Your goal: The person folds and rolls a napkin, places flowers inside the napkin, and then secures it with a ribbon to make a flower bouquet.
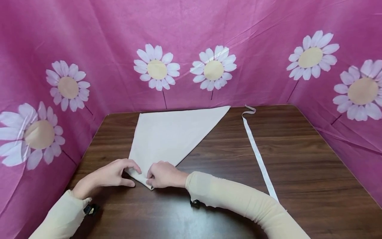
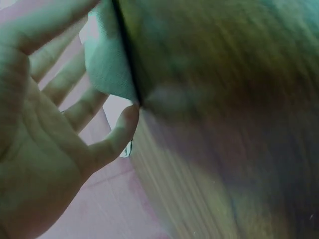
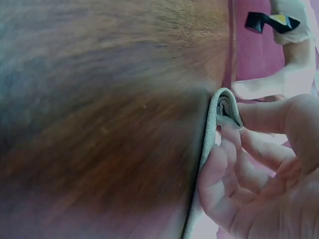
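Observation:
An off-white cloth (image 1: 170, 132) lies flat on the table, slanting to a point at its far right. Its near edge is folded into a narrow roll, whose coiled end (image 3: 227, 112) shows in the right wrist view. My right hand (image 1: 165, 175) pinches that near right end between thumb and fingers. At the roll's left end my left hand (image 1: 111, 173) arches, fingertips by the cloth and thumb apart on the near side. The left wrist view shows its palm (image 2: 45, 134) with fingers spread loosely; whether they touch the cloth I cannot tell.
To the right, a narrow white strip (image 1: 259, 156) runs lengthwise over the dark wooden table (image 1: 298, 149), curled at its far end. My right sleeve (image 1: 238, 194) covers its near end. A pink curtain (image 1: 185, 33) with printed daisies encloses the table's back and sides.

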Available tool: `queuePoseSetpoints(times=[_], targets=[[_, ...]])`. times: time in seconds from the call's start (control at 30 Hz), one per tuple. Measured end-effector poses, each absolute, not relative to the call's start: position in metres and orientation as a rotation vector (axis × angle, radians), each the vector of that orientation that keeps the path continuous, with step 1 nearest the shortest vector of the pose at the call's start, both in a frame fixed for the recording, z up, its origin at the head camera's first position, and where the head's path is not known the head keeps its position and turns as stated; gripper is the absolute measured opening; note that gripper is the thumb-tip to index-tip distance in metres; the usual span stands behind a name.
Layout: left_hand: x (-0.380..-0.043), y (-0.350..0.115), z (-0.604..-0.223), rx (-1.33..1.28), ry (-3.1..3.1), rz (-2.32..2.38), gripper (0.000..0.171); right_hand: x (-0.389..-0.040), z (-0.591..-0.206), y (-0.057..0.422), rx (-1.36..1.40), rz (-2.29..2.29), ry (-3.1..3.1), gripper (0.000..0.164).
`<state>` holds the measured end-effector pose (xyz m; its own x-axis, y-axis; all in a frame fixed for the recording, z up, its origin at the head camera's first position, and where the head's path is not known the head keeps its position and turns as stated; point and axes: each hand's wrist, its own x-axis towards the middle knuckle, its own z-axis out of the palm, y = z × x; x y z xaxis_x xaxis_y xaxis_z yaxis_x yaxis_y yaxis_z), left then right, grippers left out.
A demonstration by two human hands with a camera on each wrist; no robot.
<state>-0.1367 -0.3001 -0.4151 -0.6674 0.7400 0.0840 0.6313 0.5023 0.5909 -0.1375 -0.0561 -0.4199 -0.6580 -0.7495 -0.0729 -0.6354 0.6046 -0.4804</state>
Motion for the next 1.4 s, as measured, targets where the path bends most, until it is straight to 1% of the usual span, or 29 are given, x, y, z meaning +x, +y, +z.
queuePoseSetpoints(times=[0.1, 0.23, 0.33, 0.4, 0.5, 0.57, 0.63, 0.77, 0.87, 1.0, 1.13, 1.23, 1.4], targets=[[-0.139, -0.298, -0.416, 1.171, 2.578, 0.887, 0.033, -0.140, -0.418, -0.054, -1.074, -0.655, 2.511, 0.007], [-0.140, -0.296, -0.418, 1.227, 2.578, 0.901, 0.026, -0.142, -0.420, -0.052, -0.986, -0.713, 2.433, 0.003], [-0.140, -0.295, -0.418, 1.294, 2.561, 0.896, 0.021, -0.142, -0.418, -0.050, -0.971, -0.686, 2.448, 0.006], [-0.140, -0.294, -0.418, 1.325, 2.561, 0.874, 0.019, -0.142, -0.416, -0.049, -0.984, -0.637, 2.498, 0.012], [-0.141, -0.293, -0.415, 1.307, 2.597, 0.800, 0.016, -0.141, -0.411, -0.047, -1.017, -0.596, 2.575, 0.021], [-0.142, -0.291, -0.413, 1.260, 2.606, 0.751, 0.014, -0.140, -0.410, -0.047, -1.039, -0.594, 2.597, 0.023], [-0.143, -0.289, -0.412, 1.204, 2.601, 0.712, 0.014, -0.140, -0.411, -0.047, -1.052, -0.609, 2.592, 0.022], [-0.144, -0.285, -0.412, 1.135, 2.585, 0.701, 0.016, -0.144, -0.414, -0.047, -1.028, -0.634, 2.565, 0.012], [-0.144, -0.283, -0.414, 1.172, 2.611, 0.737, 0.018, -0.148, -0.417, -0.046, -1.005, -0.657, 2.539, 0.009], [-0.145, -0.279, -0.419, 1.301, 2.670, 0.785, 0.023, -0.154, -0.419, -0.043, -0.913, -0.762, 2.434, 0.007], [-0.146, -0.277, -0.421, 1.375, 2.695, 0.759, 0.030, -0.157, -0.419, -0.037, -0.756, -0.898, 2.312, 0.010], [-0.146, -0.276, -0.422, 1.397, 2.666, 0.734, 0.032, -0.158, -0.420, -0.033, -0.699, -0.936, 2.279, 0.014], [-0.147, -0.274, -0.422, 1.395, 2.650, 0.719, 0.024, -0.160, -0.422, -0.030, -0.684, -0.953, 2.249, 0.017]])
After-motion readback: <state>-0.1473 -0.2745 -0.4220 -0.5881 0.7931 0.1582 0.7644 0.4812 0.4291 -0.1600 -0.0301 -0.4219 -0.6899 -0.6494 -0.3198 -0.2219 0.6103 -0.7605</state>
